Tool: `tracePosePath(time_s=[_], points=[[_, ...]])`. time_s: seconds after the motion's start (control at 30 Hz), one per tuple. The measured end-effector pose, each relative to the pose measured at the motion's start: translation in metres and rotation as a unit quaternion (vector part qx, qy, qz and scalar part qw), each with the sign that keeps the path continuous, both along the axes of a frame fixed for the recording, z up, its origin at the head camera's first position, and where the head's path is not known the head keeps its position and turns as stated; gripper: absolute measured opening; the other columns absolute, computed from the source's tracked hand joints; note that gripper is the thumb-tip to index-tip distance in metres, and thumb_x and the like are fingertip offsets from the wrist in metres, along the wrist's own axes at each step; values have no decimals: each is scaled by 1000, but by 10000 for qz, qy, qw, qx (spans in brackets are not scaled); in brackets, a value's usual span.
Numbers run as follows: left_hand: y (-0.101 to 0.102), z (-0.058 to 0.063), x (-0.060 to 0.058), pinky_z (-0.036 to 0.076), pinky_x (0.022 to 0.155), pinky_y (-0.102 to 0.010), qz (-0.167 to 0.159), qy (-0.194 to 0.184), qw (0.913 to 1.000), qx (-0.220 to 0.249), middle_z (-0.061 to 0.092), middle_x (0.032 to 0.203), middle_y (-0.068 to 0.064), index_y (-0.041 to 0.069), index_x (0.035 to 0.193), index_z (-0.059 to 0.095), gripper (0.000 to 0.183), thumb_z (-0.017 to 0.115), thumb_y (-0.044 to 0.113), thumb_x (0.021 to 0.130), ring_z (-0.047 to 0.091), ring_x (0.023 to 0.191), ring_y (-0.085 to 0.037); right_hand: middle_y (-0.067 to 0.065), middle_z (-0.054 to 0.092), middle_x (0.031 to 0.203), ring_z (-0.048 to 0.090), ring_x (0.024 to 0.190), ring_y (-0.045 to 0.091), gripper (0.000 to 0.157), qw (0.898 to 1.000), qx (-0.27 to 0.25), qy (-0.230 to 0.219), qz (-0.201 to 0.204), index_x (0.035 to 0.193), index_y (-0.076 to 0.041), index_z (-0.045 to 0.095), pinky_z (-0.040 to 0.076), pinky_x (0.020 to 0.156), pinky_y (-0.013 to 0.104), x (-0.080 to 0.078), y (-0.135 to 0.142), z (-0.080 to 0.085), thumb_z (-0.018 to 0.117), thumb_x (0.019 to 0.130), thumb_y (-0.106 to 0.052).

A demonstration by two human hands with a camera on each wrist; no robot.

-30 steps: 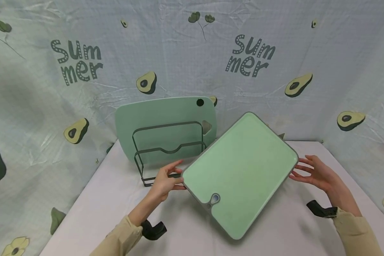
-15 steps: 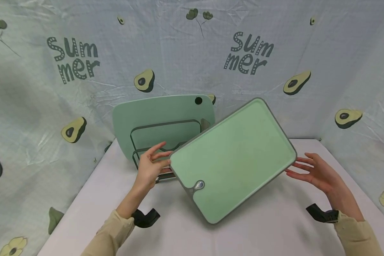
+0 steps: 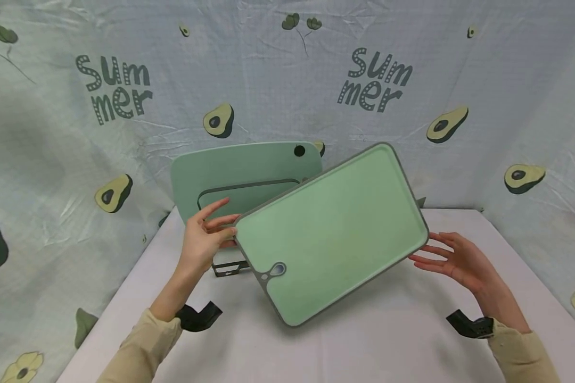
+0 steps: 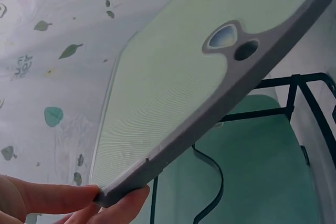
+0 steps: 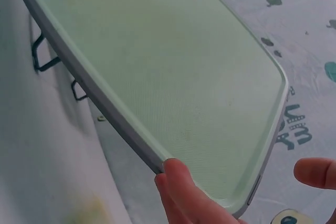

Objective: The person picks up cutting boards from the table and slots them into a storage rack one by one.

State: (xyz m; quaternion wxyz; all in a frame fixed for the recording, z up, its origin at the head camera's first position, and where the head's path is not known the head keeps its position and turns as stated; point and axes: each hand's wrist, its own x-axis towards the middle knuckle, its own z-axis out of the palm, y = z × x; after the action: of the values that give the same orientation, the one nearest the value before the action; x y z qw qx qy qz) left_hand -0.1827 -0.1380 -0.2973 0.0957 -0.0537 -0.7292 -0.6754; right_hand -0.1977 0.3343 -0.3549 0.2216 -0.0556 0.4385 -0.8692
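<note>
A light green cutting board [image 3: 335, 223] with a grey rim hangs tilted over the table, its far right corner highest. Near its left edge is a teardrop-shaped inset [image 3: 278, 269]. My left hand [image 3: 198, 242] pinches the board's left corner, thumb on the front face and fingers behind, as the left wrist view shows. At the right corner, my right hand [image 3: 465, 263] touches the rim with nearly straight fingers [image 5: 181, 182]. Its thumb [image 5: 317, 172] stands apart from the board in the right wrist view.
Behind the left hand stands a dark wire rack [image 3: 230, 270], partly hidden by the held board. A darker green board [image 3: 244, 159] with a round black hole leans upright in it. White table [image 3: 364, 340] beneath; a printed cloth [image 3: 278, 74] hangs behind.
The board has shifted left and turned toward level, its left end rising. My left hand moved left and up with it, overlapping the rack; my right hand moved slightly left.
</note>
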Motion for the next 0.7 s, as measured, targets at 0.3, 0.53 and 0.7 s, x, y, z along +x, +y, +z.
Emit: tracePosePath(time_s=[0.3, 0.53, 0.7], points=[[-14, 30, 3, 53, 59, -23, 194, 489, 9983, -238, 64, 79, 24, 5, 132, 41, 57, 54, -12, 79, 64, 71, -1, 8, 24, 123, 56, 101, 41, 21, 9983, -47, -493, -322, 117, -14, 34, 38, 96, 47, -5, -26, 5, 34, 96, -17], [-22, 59, 8, 52, 58, -18, 401, 1060, 9922, -526, 64, 77, 26, 4, 129, 44, 53, 54, -12, 79, 63, 71, 1, 13, 47, 113, 59, 100, 36, 27, 9998, 171, -107, -76, 109, -8, 54, 45, 90, 42, -10, -45, 9, 32, 97, -19], [-30, 76, 6, 51, 55, -17, 516, 1437, 9859, -686, 64, 77, 24, 5, 126, 48, 51, 53, -14, 78, 63, 69, 1, 14, 41, 117, 61, 98, 31, 24, 9978, 638, -86, -146, 112, -7, 48, 45, 92, 40, -15, -61, 13, 36, 96, -21]])
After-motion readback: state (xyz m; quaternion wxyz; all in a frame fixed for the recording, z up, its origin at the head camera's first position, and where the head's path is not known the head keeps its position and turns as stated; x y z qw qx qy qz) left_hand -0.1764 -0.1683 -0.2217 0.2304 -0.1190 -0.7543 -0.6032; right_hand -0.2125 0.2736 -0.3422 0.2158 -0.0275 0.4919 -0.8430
